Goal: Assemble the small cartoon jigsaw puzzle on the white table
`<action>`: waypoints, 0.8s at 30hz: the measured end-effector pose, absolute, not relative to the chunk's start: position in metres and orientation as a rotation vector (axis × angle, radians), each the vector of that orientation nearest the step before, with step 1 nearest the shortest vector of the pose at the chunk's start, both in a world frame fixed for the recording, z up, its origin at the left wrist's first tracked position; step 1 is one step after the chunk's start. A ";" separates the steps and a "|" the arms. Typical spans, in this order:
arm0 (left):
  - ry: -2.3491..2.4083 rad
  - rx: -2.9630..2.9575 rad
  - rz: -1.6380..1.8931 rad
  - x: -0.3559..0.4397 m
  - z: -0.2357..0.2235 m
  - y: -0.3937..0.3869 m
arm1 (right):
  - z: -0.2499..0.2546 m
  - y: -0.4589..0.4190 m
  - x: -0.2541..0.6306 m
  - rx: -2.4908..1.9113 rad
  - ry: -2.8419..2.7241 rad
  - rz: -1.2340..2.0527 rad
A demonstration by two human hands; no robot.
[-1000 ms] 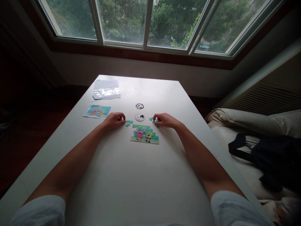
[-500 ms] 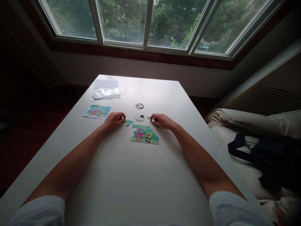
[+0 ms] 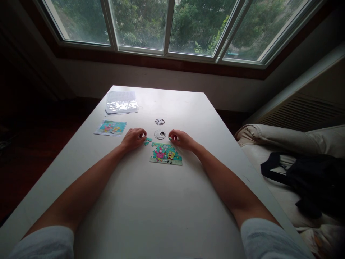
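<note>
A partly joined jigsaw puzzle (image 3: 165, 154) with cartoon figures lies flat on the white table, its upper edge uneven. To its upper left, my left hand (image 3: 134, 139) has thumb and forefinger closed beside several loose teal puzzle pieces (image 3: 148, 140); whatever is between the fingertips is hidden. At the upper right of the puzzle, my right hand (image 3: 181, 139) pinches a small teal puzzle piece (image 3: 169, 138) at its fingertips. Other pieces under this hand may be covered.
A printed picture sheet (image 3: 111, 128) lies left of my left hand, and papers in a clear plastic sleeve (image 3: 122, 102) lie behind it. Two round discs (image 3: 160, 134) sit beyond the puzzle. Right of the table (image 3: 159, 201), a dark bag (image 3: 312, 180) rests on a pale sofa (image 3: 285, 136).
My right hand has slid left, nearer the puzzle's upper edge, and the loose pieces by it have shifted or become covered. My left hand has edged slightly right onto its pieces.
</note>
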State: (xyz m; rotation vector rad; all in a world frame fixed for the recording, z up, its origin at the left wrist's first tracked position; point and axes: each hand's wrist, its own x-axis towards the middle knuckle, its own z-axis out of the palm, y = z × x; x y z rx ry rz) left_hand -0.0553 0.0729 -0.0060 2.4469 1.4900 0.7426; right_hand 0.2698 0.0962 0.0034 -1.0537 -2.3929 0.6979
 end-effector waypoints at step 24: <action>1.044 2.649 0.581 -0.030 0.001 0.055 | -0.007 0.079 0.230 -0.837 -1.784 1.339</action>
